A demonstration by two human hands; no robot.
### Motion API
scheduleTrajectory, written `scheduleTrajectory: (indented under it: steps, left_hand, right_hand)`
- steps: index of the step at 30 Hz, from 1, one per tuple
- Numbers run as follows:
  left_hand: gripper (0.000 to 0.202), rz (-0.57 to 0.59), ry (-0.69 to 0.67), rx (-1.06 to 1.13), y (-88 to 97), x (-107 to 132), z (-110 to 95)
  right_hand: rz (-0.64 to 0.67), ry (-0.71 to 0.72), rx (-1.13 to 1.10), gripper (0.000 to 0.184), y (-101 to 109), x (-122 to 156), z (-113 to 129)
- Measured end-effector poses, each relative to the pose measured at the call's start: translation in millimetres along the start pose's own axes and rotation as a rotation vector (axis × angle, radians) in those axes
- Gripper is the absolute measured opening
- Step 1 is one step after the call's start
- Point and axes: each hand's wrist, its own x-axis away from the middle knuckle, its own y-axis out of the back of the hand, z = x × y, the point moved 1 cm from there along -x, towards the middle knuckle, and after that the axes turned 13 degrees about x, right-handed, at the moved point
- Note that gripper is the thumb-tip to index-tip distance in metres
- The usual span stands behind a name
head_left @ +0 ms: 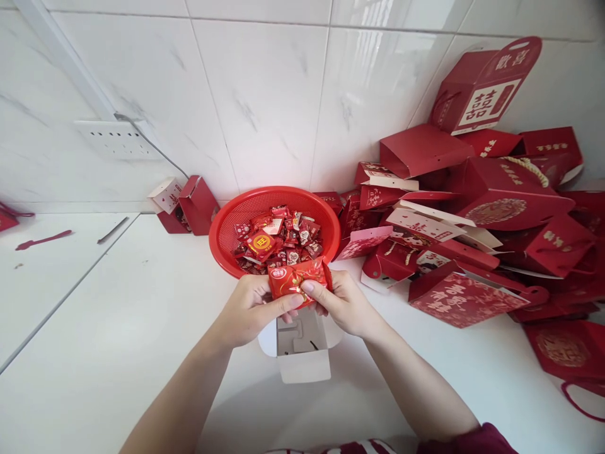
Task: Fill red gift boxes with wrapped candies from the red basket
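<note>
Both of my hands hold a bunch of red wrapped candies (297, 279) between them, just above an open white-lined gift box (302, 345) standing on the white counter. My left hand (253, 309) pinches the bunch from the left with its fingers closed. My right hand (343, 302) grips it from the right, thumb on top. Directly behind the hands sits a round red plastic basket (222, 230) filled with several more red candies (278, 239).
A big pile of red paper gift boxes (472, 214), folded and flat, covers the counter to the right, up against the tiled wall. One open red box (189, 205) stands left of the basket. A wall socket (116, 140) is on the left.
</note>
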Motion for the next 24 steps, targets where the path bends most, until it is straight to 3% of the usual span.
scheduleTrajectory:
  steps: [4,7,12,17,24]
  left_hand:
    - [0.025,0.074,0.053,0.070,1.1,-0.8,0.3]
    - [0.025,0.094,0.084,-0.055,1.5,-0.3,-1.4]
    - [0.036,-0.024,-0.045,-0.223,0.1,0.4,-3.2]
    - [0.027,-0.095,-0.146,-0.116,-1.7,-0.6,1.0]
    - [0.032,-0.146,-0.197,-0.251,3.1,0.2,-1.0]
  right_hand:
    - [0.109,0.021,-0.041,0.039,4.5,2.1,6.8]
    - [-0.053,0.040,-0.035,0.034,9.8,1.2,9.7]
    - [-0.226,0.033,0.123,0.037,12.4,-0.1,7.6]
    - [-0.218,0.067,0.209,0.035,8.3,0.8,6.4]
    - [-0.201,0.089,0.305,0.033,10.0,1.6,9.6]
